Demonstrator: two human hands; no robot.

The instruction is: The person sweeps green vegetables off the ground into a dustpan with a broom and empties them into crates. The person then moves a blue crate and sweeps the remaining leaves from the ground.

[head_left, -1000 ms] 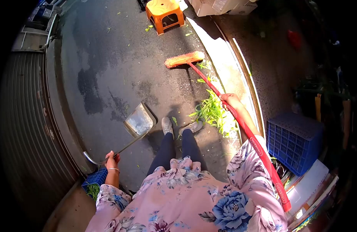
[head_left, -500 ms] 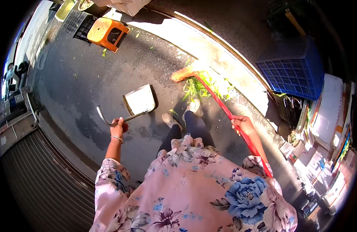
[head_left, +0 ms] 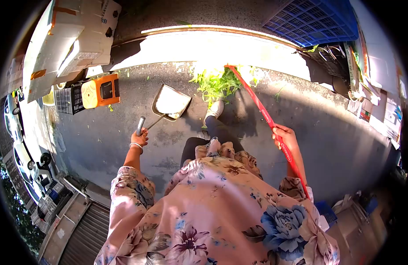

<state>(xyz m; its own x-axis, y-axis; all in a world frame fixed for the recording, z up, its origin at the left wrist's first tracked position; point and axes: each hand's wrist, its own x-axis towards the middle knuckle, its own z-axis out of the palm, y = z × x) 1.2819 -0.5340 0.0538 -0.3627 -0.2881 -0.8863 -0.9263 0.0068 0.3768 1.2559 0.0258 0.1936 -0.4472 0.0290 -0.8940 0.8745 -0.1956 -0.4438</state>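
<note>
My left hand is wrapped round the metal handle of a long-handled dustpan, whose pale pan lies on the ground ahead of my feet. In my right hand is the red handle of a broom. The broom's far end reaches the bright sunlit strip, where its head is lost in glare. A heap of green leaf scraps lies beside that end, just past my shoe. The pan sits left of the heap, apart from it.
An orange stool and a black crate stand at left, below stacked foam boxes. A raised ledge runs across the far side. A blue crate is at upper right. Parked vehicles show at far left.
My view and body have turned to the right. The broom's head has moved from the left of the leaf scraps to their far side, into the glare. Both hands keep their hold.
</note>
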